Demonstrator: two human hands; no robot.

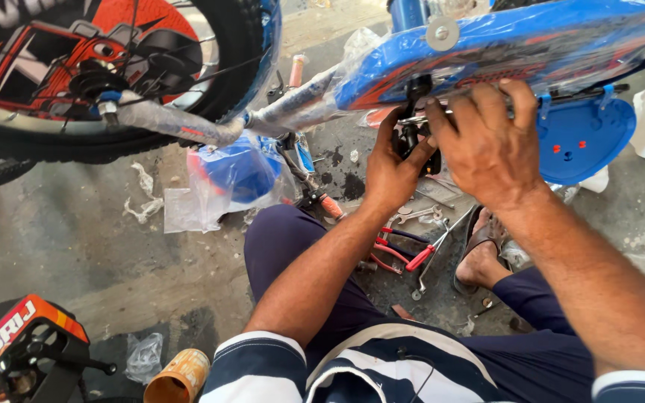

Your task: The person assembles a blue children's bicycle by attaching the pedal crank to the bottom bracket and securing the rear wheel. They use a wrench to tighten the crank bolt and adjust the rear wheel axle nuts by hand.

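1. The person is sitting on the floor (pixel 76 239) with a blue bicycle frame (pixel 502 45), wrapped in clear plastic, lying across the top of the view.
2. The left hand (pixel 393 168) is reaching up under the frame, its grip curling narrowly around a black fitting (pixel 416 130) that is hanging just below the blue tube.
3. The right hand (pixel 487 142) is pressing in from the other side, fingers (pixel 479 101) bent over the same fitting and touching the frame's underside; whether it is pinching a small part there cannot be told.
4. The fitting is sitting between the two hands, right against the frame.
5. A wheel (pixel 113 67) with a black tyre and red-patterned disc is lying at the upper left, joined to the frame by wrapped tubes.
6. A blue part in a plastic bag (pixel 240 175) is resting on the floor near the left forearm.
7. Red-handled pliers (pixel 401 257) and a spanner (pixel 434 250) are lying on the floor between the knees, just beside a sandalled foot (pixel 483 257).
8. An orange can (pixel 181 377) is standing at the bottom left.
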